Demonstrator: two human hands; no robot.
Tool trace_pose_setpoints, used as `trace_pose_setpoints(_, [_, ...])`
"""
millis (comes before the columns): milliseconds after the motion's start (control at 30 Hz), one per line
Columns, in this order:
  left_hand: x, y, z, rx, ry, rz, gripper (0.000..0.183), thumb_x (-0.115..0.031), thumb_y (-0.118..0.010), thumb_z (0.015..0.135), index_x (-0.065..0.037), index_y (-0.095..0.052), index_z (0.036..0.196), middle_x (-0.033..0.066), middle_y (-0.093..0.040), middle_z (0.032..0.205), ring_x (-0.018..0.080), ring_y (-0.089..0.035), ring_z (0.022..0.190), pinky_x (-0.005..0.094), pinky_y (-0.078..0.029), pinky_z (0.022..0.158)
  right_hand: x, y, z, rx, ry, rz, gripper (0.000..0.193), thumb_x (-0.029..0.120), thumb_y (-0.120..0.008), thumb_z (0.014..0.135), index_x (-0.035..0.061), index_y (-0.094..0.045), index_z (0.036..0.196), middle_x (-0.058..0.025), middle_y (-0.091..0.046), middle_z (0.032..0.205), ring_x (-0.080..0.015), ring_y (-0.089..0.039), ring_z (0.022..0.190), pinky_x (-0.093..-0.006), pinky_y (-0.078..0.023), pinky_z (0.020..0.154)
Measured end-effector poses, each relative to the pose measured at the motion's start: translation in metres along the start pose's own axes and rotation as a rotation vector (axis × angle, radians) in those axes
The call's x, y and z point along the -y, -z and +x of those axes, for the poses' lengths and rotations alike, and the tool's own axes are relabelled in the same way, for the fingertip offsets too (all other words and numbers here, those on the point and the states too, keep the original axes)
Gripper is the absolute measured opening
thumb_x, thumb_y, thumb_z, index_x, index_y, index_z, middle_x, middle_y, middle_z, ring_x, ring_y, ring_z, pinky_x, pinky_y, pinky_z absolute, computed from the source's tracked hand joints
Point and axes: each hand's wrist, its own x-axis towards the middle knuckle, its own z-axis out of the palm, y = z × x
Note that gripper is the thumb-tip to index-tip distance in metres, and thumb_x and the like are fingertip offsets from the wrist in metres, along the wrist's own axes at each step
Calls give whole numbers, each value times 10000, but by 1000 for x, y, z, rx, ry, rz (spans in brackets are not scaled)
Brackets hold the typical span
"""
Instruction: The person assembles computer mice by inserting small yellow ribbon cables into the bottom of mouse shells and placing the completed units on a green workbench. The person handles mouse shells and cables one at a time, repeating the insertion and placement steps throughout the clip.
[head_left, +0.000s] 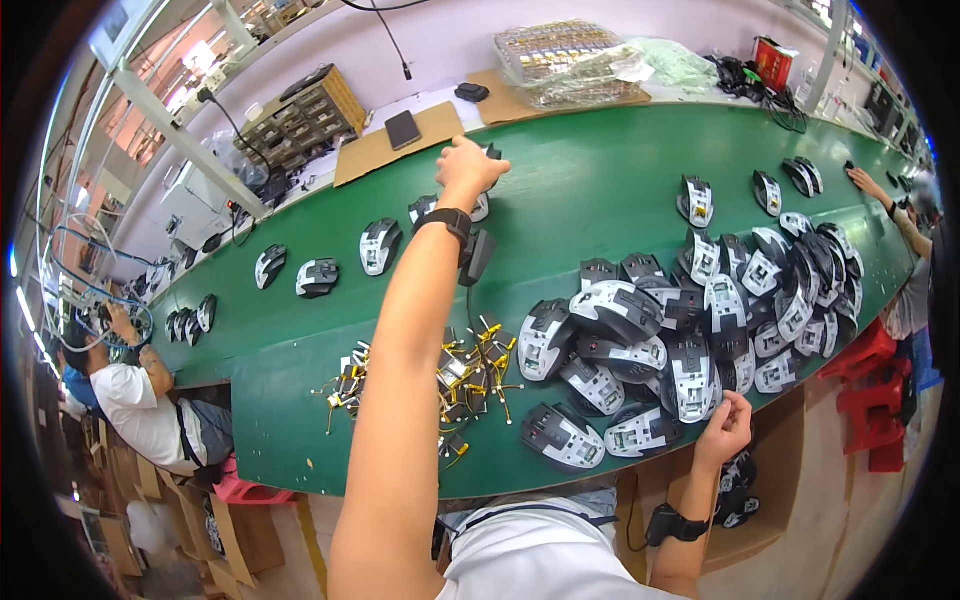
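My left hand (pixel 470 165) reaches across the green bench with its fingers curled at a dark object (pixel 492 152), mostly hidden behind the hand. Just below it lie a partly covered computer mouse (pixel 422 207) and a black device with a cable (pixel 480 257), beside my forearm. At the bench's near edge, my right hand (pixel 725 430) has bent fingers closed at the rear edge of a grey and black computer mouse (pixel 692 380). That mouse lies on a heap of similar mice (pixel 610 310). Left of the heap are small battery packs with yellow-ended wires (pixel 465 375).
Single mice stand in a spaced row along the green bench (pixel 590 170). Cardboard sheets, a phone (pixel 403 130) and a plastic-wrapped stack (pixel 560 60) lie at the back. Co-workers (pixel 140 400) sit at both ends. A cardboard box of mice (pixel 745 500) stands below.
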Motion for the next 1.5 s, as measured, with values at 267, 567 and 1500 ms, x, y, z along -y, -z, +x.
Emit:
trace_pose_setpoints(267, [10,-57,-2,-105,36,232,807,-297,-775,730,-54,-373,1386,264,-450,1321,485,-507,1195,561,-476,960,4,0,2,-5,24,-63,116,24,-576,906,-13,-657,980,4,-576,714,-28,-433,548,-204,-317,476])
trace_pose_setpoints(567, [7,-58,-2,-1,23,89,632,-122,-688,797,-192,-425,1367,244,-385,1381,630,-462,1179,615,-513,906,6,1,3,-29,-11,-46,95,16,-614,864,11,-677,935,13,-573,638,-36,-457,497,-198,-333,462])
trace_pose_setpoints(1500, [-129,2,-270,345,-1230,-487,736,-15,-776,648,-73,-469,1314,187,-509,1219,426,-525,1126,454,-452,958,17,-2,4,-50,48,2,88,5,-624,851,8,-670,925,-5,-570,657,-48,-452,493,-213,-338,453])
